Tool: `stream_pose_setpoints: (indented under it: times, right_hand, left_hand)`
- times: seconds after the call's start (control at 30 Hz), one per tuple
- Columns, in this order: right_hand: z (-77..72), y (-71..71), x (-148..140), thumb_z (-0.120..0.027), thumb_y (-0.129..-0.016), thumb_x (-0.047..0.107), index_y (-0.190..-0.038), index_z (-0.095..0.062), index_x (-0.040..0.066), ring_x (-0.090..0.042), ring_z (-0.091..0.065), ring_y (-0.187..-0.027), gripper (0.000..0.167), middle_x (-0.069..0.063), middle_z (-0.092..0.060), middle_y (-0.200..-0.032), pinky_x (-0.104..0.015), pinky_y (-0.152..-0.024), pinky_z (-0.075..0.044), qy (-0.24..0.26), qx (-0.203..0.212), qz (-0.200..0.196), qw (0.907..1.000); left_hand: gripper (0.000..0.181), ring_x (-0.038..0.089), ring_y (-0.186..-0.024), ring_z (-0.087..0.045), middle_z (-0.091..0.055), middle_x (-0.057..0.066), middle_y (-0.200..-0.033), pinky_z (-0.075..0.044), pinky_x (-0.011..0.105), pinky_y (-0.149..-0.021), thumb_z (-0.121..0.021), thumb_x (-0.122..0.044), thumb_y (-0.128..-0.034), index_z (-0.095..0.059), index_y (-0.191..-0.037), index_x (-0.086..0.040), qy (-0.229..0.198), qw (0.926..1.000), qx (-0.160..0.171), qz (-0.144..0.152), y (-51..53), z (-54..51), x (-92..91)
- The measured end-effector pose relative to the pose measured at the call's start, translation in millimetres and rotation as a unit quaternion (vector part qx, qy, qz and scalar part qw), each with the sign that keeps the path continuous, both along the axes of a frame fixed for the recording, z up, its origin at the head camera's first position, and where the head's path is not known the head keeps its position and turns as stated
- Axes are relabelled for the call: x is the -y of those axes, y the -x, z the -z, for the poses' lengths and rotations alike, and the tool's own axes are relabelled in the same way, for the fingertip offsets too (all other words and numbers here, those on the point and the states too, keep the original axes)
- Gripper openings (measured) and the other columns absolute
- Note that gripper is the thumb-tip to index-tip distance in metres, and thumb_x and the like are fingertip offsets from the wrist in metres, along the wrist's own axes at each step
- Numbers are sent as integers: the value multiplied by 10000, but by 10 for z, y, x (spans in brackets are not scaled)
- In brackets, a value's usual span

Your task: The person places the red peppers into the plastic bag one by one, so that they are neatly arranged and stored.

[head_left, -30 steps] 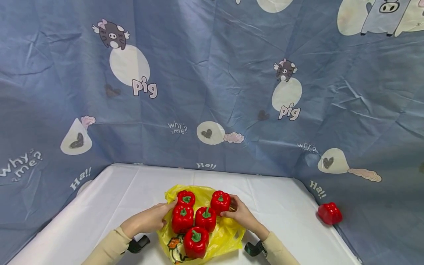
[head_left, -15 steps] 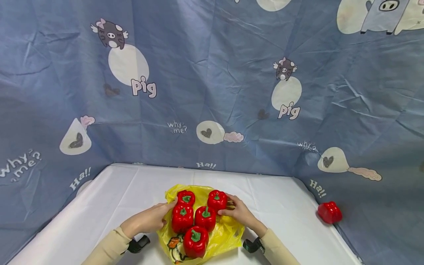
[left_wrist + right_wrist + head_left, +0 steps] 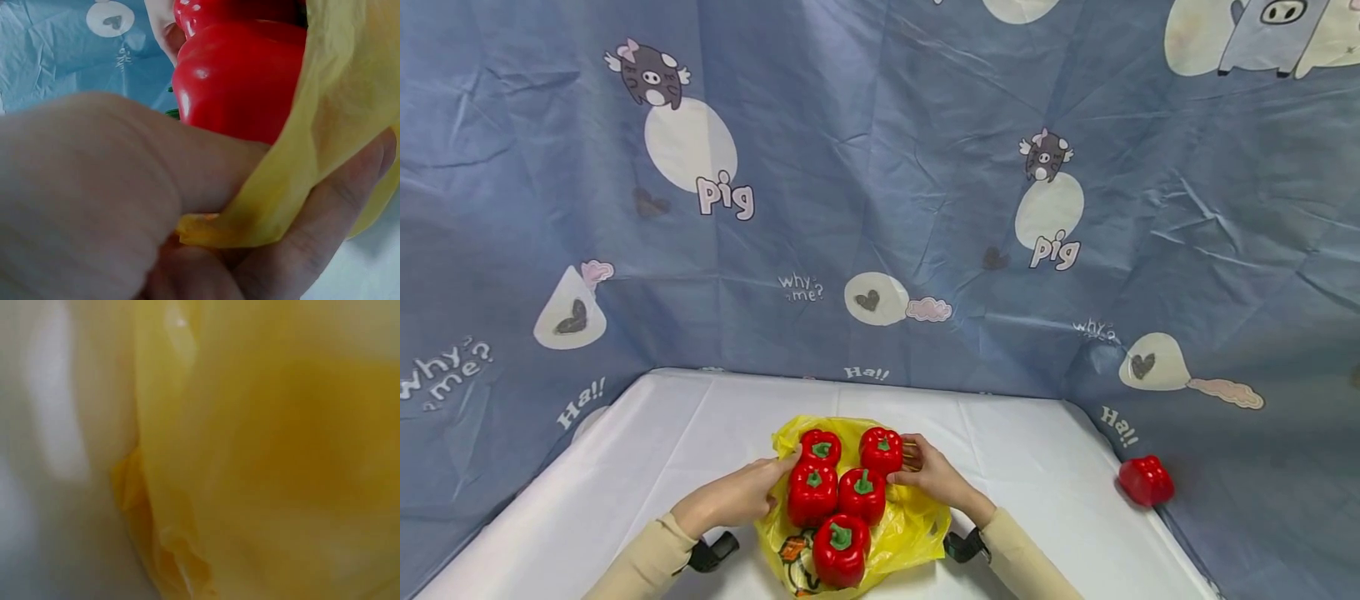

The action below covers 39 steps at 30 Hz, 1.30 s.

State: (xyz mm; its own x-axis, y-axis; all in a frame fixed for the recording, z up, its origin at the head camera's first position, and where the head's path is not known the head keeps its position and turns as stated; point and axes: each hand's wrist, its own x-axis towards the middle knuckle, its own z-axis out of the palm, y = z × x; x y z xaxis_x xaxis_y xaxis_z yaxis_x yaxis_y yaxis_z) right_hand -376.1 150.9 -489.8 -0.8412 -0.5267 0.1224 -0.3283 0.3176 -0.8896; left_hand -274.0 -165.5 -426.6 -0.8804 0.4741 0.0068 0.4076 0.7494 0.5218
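Note:
In the head view, several red bell peppers with green stems lie on a yellow plastic bag (image 3: 910,542). My left hand (image 3: 737,497) is at the bag's left side. The left wrist view shows its thumb and fingers pinching the bag's edge (image 3: 250,225), close beside a bell pepper (image 3: 240,78). My right hand (image 3: 936,473) holds the back right bell pepper (image 3: 881,450) from its right side, thumb in front and fingers behind. Yellow plastic fills most of the right wrist view, blurred, and hides that hand there.
Another red bell pepper (image 3: 1146,481) lies at the right edge of the white table (image 3: 1030,492), away from the bag. A blue patterned cloth (image 3: 880,217) hangs behind and along both sides. Nearer me on the bag sits the front bell pepper (image 3: 841,552).
My right hand has moved left with the back right bell pepper, bringing it nearer the back left one. The left hand stays at the bag's edge.

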Motion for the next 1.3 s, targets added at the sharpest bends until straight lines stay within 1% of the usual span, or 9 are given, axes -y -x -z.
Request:
stream_pose_setpoints:
  times: [0.07, 0.3, 0.5, 0.67, 0.83, 0.9, 0.97, 1.1, 1.3]
  right_hand:
    - [2, 10, 17, -725, -848, 149, -1362, -382, -38, -398, -550, -1208, 646, -260, -532, -1334, -488, -1003, -445, -53, -20, -63, 10000]
    - [17, 48, 69, -722, -855, 205, -1394, -446, -27, -350, -618, -1123, 649, -200, -593, -1279, -432, -940, -505, -366, -503, -71, 9980]
    - [49, 39, 121, -704, -868, 162, -1387, -430, -15, -344, -615, -1130, 613, -221, -572, -1300, -368, -905, -527, -231, -412, 45, 9989]
    - [-74, -72, 171, -680, -876, 91, -1346, -426, -42, -404, -597, -1141, 551, -277, -552, -1299, -367, -897, -529, -19, -356, -26, 9994]
    - [-240, -184, 204, -661, -879, 37, -1315, -457, -55, -429, -596, -1125, 490, -279, -562, -1273, -344, -885, -535, 27, -482, -123, 9988]
    - [-253, -202, 212, -654, -877, 15, -1306, -462, -55, -434, -595, -1124, 475, -281, -563, -1268, -339, -880, -536, 67, -509, -117, 9986]
    - [-250, -213, 220, -654, -874, 8, -1303, -463, -57, -437, -593, -1125, 474, -283, -565, -1265, -336, -879, -536, 94, -531, -108, 9985]
    - [-201, -195, 232, -645, -876, -8, -1313, -448, -66, -444, -585, -1130, 483, -291, -562, -1259, -338, -881, -537, 168, -455, -129, 9987]
    - [28, -40, 217, -658, -886, 56, -1355, -431, -8, -374, -601, -1130, 525, -236, -566, -1277, -382, -906, -527, 44, -474, -28, 9989]
  left_hand:
    - [692, 300, -1181, -532, -491, 250, -1403, -457, 340, -776, -558, 168, -747, -392, -1416, 109, -4, 10000, -17, 36, -1, 2, 1]
    - [711, 321, -1218, -526, -483, 261, -1408, -485, 372, -833, -543, 178, -736, -374, -1424, 111, -80, 9999, -45, 56, 3, -7, -3]
    - [730, 283, -1200, -527, -465, 257, -1426, -449, 318, -751, -529, 187, -744, -344, -1445, 100, -217, 9997, -97, 82, 16, -21, 5]
    - [755, 245, -1039, -526, -458, 272, -1426, -404, 320, -687, -537, 180, -747, -324, -1464, 77, -284, 9990, -343, -79, 12, -70, 6]
    - [762, 191, -772, -464, -474, 287, -1403, -377, 293, -583, -552, 175, -750, -324, -1469, 67, -355, 9975, -562, -221, 12, -138, -6]
    - [753, 185, -755, -455, -487, 293, -1387, -377, 292, -584, -562, 173, -749, -336, -1460, 76, -378, 9968, -645, -275, 10, -153, -12]
    - [745, 192, -774, -478, -488, 293, -1386, -387, 299, -599, -568, 170, -751, -341, -1455, 82, -401, 9964, -677, -322, 9, -160, -15]
    - [727, 225, -975, -536, -499, 279, -1383, -427, 321, -691, -584, 153, -761, -354, -1448, 85, -409, 9955, -765, -375, 13, -164, -12]
    - [725, 294, -1168, -550, -498, 276, -1386, -499, 373, -805, -587, 140, -776, -346, -1456, 73, -426, 9946, -868, -371, -5, -183, -18]
